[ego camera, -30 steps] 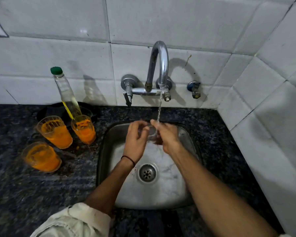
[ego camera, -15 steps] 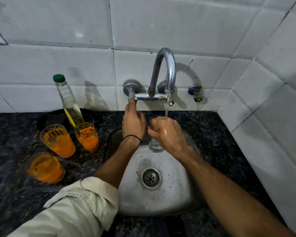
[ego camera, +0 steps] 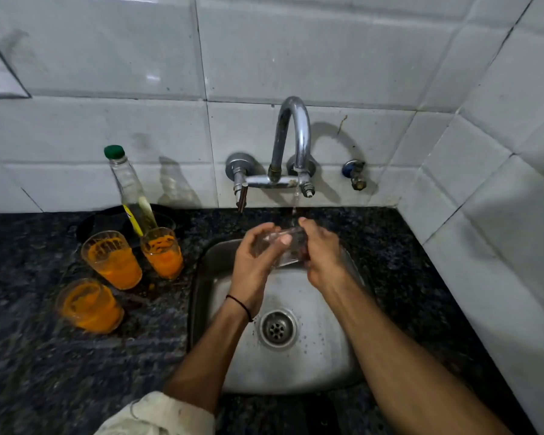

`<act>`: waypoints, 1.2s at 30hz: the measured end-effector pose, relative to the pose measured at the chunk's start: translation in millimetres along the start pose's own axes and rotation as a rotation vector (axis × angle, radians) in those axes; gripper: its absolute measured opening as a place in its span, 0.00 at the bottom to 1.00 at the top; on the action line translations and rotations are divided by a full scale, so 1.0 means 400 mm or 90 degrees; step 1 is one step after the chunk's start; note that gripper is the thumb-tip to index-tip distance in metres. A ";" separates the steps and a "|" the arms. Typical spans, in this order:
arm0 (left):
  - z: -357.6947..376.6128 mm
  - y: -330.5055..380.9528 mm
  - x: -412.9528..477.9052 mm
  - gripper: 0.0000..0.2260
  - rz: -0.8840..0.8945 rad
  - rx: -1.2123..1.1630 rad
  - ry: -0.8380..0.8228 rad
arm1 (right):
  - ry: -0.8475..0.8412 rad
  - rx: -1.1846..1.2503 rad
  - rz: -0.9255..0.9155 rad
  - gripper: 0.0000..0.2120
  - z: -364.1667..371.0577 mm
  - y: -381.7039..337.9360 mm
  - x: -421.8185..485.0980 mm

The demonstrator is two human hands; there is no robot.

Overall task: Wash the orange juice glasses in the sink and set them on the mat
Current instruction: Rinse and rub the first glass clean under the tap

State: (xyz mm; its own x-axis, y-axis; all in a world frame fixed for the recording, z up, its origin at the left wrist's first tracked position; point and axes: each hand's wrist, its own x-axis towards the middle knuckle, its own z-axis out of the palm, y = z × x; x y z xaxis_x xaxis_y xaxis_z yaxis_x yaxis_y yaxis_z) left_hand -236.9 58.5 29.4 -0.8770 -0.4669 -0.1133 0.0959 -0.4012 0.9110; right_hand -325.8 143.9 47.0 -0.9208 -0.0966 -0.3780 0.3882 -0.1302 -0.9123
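Observation:
Both my hands hold a clear empty glass [ego camera: 281,246] on its side over the steel sink [ego camera: 321,365], under a thin stream of water from the tap [ego camera: 292,142]. My left hand [ego camera: 255,262] grips the glass from the left with its thumb across it. My right hand [ego camera: 322,252] grips its right end. Three glasses stained with orange juice stand on the dark counter left of the sink: one at the back [ego camera: 162,252], one beside it [ego camera: 112,259], one nearer [ego camera: 88,306]. A black mat [ego camera: 98,221] lies behind them.
A clear bottle [ego camera: 129,189] with a green cap stands on the black mat against the tiled wall. The tap lever [ego camera: 242,196] hangs at the left of the spout. A tiled side wall [ego camera: 500,230] bounds the counter on the right. The drain [ego camera: 277,329] sits mid-sink.
My left hand has come down from the tap lever and taken hold of the glass again. The glass now lies tilted on its side between both hands. The water stream is thinner.

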 end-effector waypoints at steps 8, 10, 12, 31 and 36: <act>0.017 0.000 -0.021 0.28 0.113 0.282 -0.095 | -0.026 0.121 0.257 0.16 -0.064 0.102 -0.023; 0.016 0.000 -0.032 0.26 0.119 0.303 -0.087 | -0.043 0.018 0.226 0.19 -0.084 0.102 -0.047; 0.020 0.001 -0.044 0.25 0.126 0.321 -0.071 | -0.061 -0.109 0.156 0.19 -0.107 0.104 -0.064; 0.032 0.046 -0.178 0.30 0.192 0.425 -0.036 | -0.249 -0.489 -0.359 0.20 -0.202 0.081 -0.195; -0.025 0.078 -0.225 0.23 0.155 0.401 0.013 | -0.286 -0.446 -0.344 0.22 -0.176 0.105 -0.198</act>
State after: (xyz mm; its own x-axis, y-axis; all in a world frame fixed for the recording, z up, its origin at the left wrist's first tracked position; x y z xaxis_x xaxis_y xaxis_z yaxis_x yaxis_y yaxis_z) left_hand -150.3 80.1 63.9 -0.8553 -0.5033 0.1230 -0.0084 0.2509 0.9680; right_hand -239.4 215.5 27.4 -0.8102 -0.5808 0.0792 -0.3245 0.3319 -0.8858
